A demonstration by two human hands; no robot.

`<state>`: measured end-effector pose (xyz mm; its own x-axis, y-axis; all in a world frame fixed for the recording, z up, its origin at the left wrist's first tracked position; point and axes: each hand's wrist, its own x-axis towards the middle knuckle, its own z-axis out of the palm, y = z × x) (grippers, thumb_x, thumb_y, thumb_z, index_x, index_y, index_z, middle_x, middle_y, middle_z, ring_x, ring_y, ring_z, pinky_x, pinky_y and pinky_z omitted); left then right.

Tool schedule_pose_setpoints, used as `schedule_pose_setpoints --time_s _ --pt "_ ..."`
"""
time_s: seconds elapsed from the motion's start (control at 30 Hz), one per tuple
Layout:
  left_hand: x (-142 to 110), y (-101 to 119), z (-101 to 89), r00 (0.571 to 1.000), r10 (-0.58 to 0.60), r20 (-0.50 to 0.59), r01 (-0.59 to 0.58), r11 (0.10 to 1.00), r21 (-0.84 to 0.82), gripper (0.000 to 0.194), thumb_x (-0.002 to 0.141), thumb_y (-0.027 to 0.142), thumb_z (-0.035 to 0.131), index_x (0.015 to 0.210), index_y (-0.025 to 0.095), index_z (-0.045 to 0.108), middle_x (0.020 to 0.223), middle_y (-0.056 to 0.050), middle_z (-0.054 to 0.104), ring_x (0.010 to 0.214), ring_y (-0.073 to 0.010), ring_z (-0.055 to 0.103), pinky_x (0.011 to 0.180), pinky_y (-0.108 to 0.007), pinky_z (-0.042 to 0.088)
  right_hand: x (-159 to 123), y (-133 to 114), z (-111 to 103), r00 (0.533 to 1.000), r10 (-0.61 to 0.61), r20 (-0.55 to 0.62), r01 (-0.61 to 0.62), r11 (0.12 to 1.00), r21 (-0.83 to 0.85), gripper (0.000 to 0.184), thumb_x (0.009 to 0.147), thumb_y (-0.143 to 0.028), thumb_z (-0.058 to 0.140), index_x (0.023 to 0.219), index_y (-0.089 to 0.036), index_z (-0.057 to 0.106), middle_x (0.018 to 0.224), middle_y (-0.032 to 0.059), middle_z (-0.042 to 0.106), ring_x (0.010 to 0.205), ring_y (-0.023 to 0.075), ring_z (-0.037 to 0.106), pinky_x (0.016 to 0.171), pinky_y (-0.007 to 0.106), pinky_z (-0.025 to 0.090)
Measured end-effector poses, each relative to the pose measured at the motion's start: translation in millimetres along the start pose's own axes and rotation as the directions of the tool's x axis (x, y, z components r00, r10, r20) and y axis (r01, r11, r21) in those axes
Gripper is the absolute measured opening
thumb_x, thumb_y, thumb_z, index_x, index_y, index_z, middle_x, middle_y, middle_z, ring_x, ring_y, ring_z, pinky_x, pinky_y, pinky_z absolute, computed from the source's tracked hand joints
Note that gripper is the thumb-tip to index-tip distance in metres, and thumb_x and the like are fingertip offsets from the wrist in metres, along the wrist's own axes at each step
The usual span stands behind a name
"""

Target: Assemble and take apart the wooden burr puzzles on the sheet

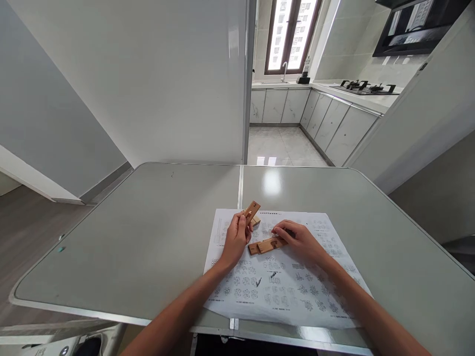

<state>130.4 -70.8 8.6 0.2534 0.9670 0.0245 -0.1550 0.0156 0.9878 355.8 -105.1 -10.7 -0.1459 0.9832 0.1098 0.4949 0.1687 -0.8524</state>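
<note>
My left hand [236, 239] is closed round a notched wooden puzzle bar [252, 211] and holds it tilted up above the sheet. Behind it lies another small wooden piece [256, 220] on the paper. My right hand [297, 238] rests on the sheet with its fingertips pinched on the end of a flat set of wooden bars [264, 245] lying side by side. All of this sits on a white printed instruction sheet [282, 287] with many small diagrams and two check marks.
The sheet lies on a grey folding table [148, 232] with a centre seam and metal rim. A white partition wall [156, 79] stands behind the table. A kitchen with cabinets [334, 123], a stove and a window lies beyond on the right.
</note>
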Motion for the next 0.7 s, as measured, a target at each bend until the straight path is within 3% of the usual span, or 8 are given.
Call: schedule_pose_setpoints --time_s 0.1,0.3,0.7 --pt "0.0 -0.5 -0.1 1.0 -0.012 0.004 0.012 1.0 0.006 0.047 0.102 0.064 0.05 0.113 0.019 0.059 0.079 0.002 0.056 0.05 -0.0072 0.041 0.047 -0.021 0.034 -0.4 0.2 -0.4 1.0 -0.023 0.008 0.023 0.999 -0.03 0.038 0.105 -0.054 0.052 0.096 -0.024 0.073 0.099 0.0069 0.074 0.087 0.0238 0.066 0.078 0.039 0.053" --pt "-0.7 -0.4 -1.8 0.999 -0.018 0.026 0.017 1.0 0.003 0.047 0.104 0.062 0.048 0.119 0.019 0.059 0.08 0.002 0.058 0.05 -0.007 0.043 0.049 -0.021 0.035 -3.0 -4.1 -1.8 0.979 -0.138 0.151 0.151 0.986 -0.077 0.028 0.094 -0.048 0.072 0.112 -0.027 0.072 0.117 0.0098 0.069 0.109 0.0293 0.063 0.095 0.045 0.053" --pt "0.4 -3.4 -2.5 1.0 -0.014 0.028 0.015 1.0 -0.013 0.047 0.103 0.062 0.048 0.118 0.019 0.058 0.079 0.003 0.058 0.05 -0.0071 0.042 0.048 -0.022 0.033 -4.3 -1.4 -1.0 0.971 -0.119 0.207 0.135 0.989 -0.064 0.02 0.087 -0.03 0.079 0.104 -0.027 0.068 0.116 0.0073 0.067 0.104 0.0271 0.061 0.089 0.042 0.053"
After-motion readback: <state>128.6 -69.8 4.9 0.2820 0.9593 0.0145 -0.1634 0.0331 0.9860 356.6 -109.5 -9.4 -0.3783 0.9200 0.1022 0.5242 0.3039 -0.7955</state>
